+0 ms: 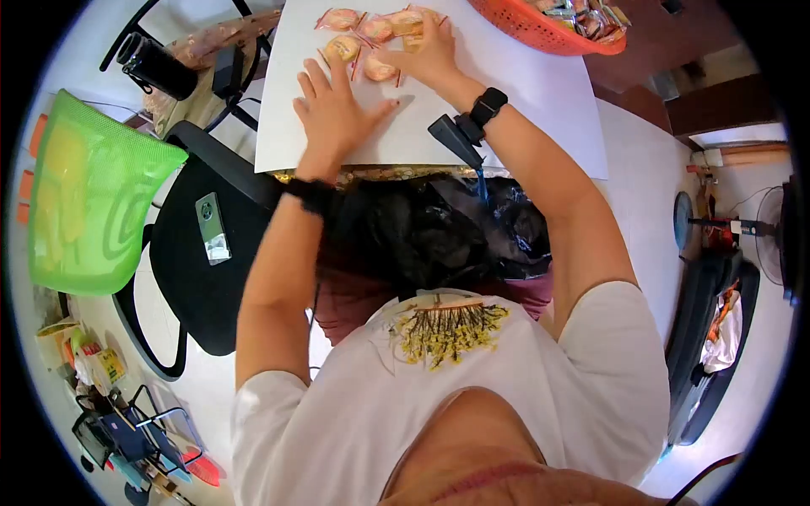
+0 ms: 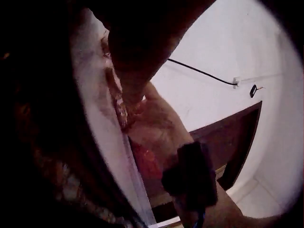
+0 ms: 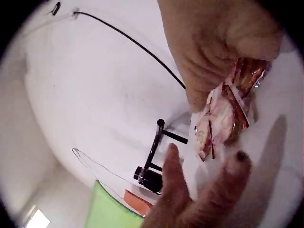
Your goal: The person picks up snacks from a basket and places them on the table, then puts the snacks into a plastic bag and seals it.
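Observation:
Several small wrapped packets [image 1: 376, 30] with pale round contents and red-edged clear wrappers lie grouped on the white table [image 1: 523, 110]. In the head view my left hand [image 1: 331, 110] is spread, its fingertips right at the nearest left packet [image 1: 342, 48]. My right hand [image 1: 432, 57] rests over the right side of the group, thumb reaching left and fingers forward over a packet [image 1: 413, 40]. The right wrist view shows the right hand [image 3: 218, 42] above the shiny packets [image 3: 223, 114], with fingers of the left hand [image 3: 190, 199] below. Part of the packets is hidden under the right hand.
A red-orange basket [image 1: 548, 34] full of small wrapped pieces stands at the table's back right. Black plastic [image 1: 422, 228] covers the lap. At left, a black chair [image 1: 181, 278] bears a phone [image 1: 213, 228]; a green mesh chair back [image 1: 93, 198] stands beyond it.

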`<state>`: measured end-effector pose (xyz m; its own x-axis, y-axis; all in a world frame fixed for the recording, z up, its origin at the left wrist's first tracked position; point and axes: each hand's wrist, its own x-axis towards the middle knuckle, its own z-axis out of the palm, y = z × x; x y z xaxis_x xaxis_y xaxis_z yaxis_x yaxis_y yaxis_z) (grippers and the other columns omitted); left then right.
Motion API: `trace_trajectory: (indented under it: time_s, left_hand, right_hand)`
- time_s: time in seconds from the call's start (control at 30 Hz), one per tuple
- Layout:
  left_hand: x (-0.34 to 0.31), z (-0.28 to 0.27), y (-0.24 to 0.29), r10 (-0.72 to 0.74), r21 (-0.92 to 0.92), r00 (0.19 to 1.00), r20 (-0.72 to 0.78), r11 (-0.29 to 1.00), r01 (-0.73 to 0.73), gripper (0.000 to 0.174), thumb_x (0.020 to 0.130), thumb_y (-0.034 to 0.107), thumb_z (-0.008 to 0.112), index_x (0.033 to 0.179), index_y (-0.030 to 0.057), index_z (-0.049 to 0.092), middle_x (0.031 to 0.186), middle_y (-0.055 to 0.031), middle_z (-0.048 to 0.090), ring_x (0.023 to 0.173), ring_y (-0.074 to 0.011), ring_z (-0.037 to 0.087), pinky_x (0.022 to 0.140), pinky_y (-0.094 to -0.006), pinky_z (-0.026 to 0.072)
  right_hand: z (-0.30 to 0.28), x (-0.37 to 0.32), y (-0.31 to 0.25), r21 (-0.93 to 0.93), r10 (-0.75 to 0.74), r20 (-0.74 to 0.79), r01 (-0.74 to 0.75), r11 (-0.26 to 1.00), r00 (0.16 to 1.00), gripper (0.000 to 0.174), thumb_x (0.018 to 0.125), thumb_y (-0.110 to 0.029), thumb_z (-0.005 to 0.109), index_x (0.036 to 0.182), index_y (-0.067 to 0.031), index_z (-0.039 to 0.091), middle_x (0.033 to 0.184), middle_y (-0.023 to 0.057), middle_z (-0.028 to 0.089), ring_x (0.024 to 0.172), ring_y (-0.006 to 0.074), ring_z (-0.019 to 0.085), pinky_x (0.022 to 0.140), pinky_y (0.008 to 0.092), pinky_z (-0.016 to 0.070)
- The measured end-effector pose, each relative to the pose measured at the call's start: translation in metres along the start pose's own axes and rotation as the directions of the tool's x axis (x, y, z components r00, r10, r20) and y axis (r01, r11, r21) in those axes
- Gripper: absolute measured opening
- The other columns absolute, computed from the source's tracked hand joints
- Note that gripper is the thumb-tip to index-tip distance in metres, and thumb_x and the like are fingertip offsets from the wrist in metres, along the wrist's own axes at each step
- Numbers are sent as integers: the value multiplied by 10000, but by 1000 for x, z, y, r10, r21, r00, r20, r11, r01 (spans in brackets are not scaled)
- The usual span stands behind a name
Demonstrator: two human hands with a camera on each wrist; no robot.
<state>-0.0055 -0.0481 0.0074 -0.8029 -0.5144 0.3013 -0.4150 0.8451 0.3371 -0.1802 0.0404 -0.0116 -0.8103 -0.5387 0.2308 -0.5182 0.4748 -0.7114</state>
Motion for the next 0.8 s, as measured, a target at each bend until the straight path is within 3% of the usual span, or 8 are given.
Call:
trace_trajectory:
  time_s: [0.1,0.23,0.37,0.47,0.5,0.6,0.67,0.8]
  left_hand:
    - [39,3,-17,-15,79,983,181,997,1,1132,637,661,705,1462,64,212,1476,-279,212,1364,-419,238,985,-646,274]
    - [75,10,-26,15,120,969,248,992,-46,1108,607,716,676,1427,80,285,1460,-241,278,1366,-384,251,985,-642,251]
    - [107,21,-36,49,130,959,279,988,-88,1087,616,731,654,1417,77,321,1471,-214,289,1382,-351,235,994,-638,233]
    - [123,50,-58,89,174,985,147,978,-114,1154,589,779,626,1441,76,293,1490,-197,261,1390,-346,215,980,-667,215]
    - [120,48,-53,123,266,992,35,955,-127,937,724,607,672,1420,65,358,1432,-195,377,1332,-322,350,995,-579,310]
    - [141,34,-46,-38,223,942,334,974,-40,1113,640,791,588,1488,182,202,1538,-161,193,1421,-345,159,1052,-627,177]
    - [145,49,-54,-24,230,969,246,972,-34,1118,626,819,573,1480,184,233,1534,-165,196,1423,-333,155,1048,-634,169]
    - [155,64,-66,4,234,988,157,971,-41,1094,628,786,600,1465,164,269,1501,-183,261,1402,-325,213,1030,-641,194]
  right_hand:
    - [-2,7,4,-214,-131,79,145,966,988,1236,549,-572,799,1452,-7,171,1455,252,266,1386,398,174,1124,531,103]
    - [14,41,27,-228,-320,82,330,916,944,1171,517,-602,800,1392,-14,291,1421,208,348,1353,396,267,1118,527,146]
    - [22,74,20,-128,-323,135,339,932,937,1048,514,-609,790,1284,2,425,1313,197,456,1273,369,388,1082,468,273]
    - [29,88,15,-175,-325,123,342,923,938,1005,514,-604,788,1240,14,470,1256,192,498,1233,358,428,1049,430,338]
    - [37,96,18,-260,-368,79,376,890,926,997,515,-602,789,1234,13,477,1248,190,504,1227,359,435,1041,428,350]
    - [56,116,24,-290,-367,35,361,886,930,990,526,-592,784,1239,21,478,1281,187,503,1193,364,469,994,428,400]
    - [62,118,25,-369,-370,-82,317,874,925,824,630,-536,760,1196,16,530,1227,169,564,1117,336,541,947,407,441]
    - [38,121,11,-247,-169,143,200,948,975,968,601,-633,746,1338,-90,433,1352,201,435,1297,395,350,1067,455,311]
